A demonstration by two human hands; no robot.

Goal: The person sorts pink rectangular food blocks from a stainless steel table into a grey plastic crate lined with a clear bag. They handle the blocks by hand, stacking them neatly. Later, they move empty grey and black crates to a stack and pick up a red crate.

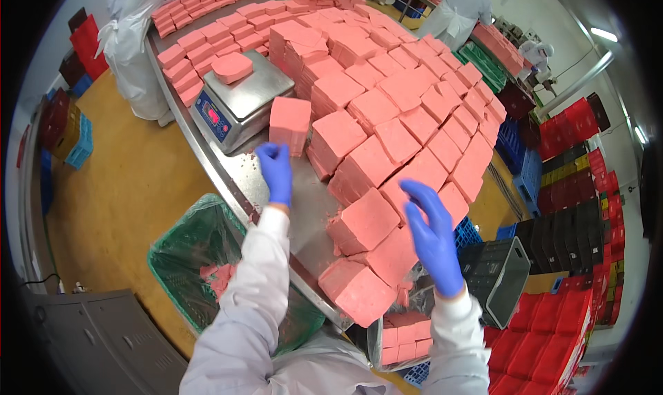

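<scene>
My left hand (275, 172), in a blue glove, is just below a pink stack (290, 123) of meat-like slabs beside the scale; its fingers are curled, and whether they touch the stack or hold anything cannot be told. Over the near right side of the large pile of pink square slabs (383, 102), my right hand (432, 234) is raised with thumb and fingers apart and holds nothing. A digital bench scale (259, 97) with a steel platform stands on the steel table (311, 213), bearing one rounded pink piece (232, 67).
Below the table's left edge, a green-lined bin (178, 255) holds pink scraps. A plastic-lined crate (406, 338) of pink blocks sits near my right arm, with a grey crate (492, 281) farther right. People in white stand at the upper left (140, 48) and upper right (458, 11).
</scene>
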